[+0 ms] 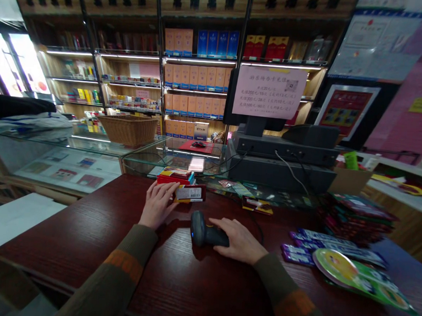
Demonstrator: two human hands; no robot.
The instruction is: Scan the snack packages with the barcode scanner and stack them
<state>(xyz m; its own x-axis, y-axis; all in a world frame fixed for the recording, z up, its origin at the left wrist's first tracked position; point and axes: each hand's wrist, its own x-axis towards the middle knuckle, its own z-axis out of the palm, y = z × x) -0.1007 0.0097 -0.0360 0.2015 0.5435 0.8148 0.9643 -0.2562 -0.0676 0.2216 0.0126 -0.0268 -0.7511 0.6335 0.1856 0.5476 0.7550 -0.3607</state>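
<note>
Pinching a dark red packet point(190, 193) by its left end in the left hand point(159, 202), with fingers bent and a white label point(193, 194) showing. Wrapped around a black scanner point(199, 229) with the right hand point(240, 241), forefinger stretched over the top, the wide end toward the left hand. Hard to tell, at this angle, whether resting on the desk point(177, 289) or held just above.

Just beyond the left hand, a stack point(174, 174) of packs, close behind the packet. Beyond the right hand, a lone pack point(257, 205) lying flat. Off to the right of the right hand, purple bars point(334, 246), partly covered by a green pack point(364, 279), with a dark pile point(357, 217) farther out. Well beyond the right hand, a monitor point(230, 99) bearing a pink sign point(268, 92); well beyond the left, a basket point(127, 129).
</note>
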